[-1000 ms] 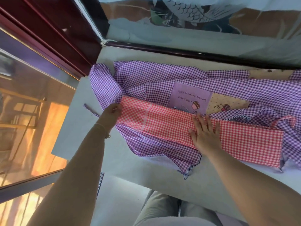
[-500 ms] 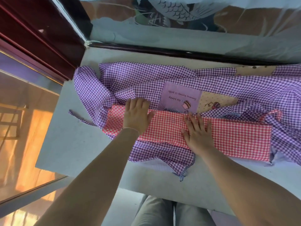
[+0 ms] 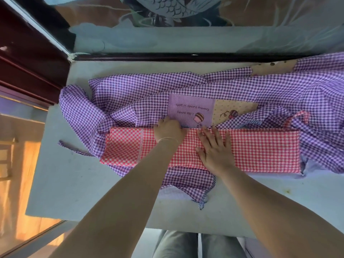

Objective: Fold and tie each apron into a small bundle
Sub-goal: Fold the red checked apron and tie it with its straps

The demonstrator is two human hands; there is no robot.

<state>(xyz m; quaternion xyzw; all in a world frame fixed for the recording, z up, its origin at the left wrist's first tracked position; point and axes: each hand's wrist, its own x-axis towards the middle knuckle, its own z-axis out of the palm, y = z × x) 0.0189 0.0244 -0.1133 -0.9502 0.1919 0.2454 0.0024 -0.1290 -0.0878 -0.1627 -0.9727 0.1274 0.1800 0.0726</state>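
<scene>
- At the middle of the table, my right hand lies flat, fingers straight and spread, pressing the red gingham apron.
- My left hand sits at that apron's far edge with fingers curled over the fold, gripping the cloth; thin bangles ring the wrist.
- I see the red apron folded into a long, flat rectangular band with crisp edges, lying across a rumpled purple gingham apron.
- On the purple apron, just beyond my hands, sits a smooth lilac patch with printed script, beside a dotted beige patch.
- A narrow striped strap trails toward me over the pale, matte table.
</scene>
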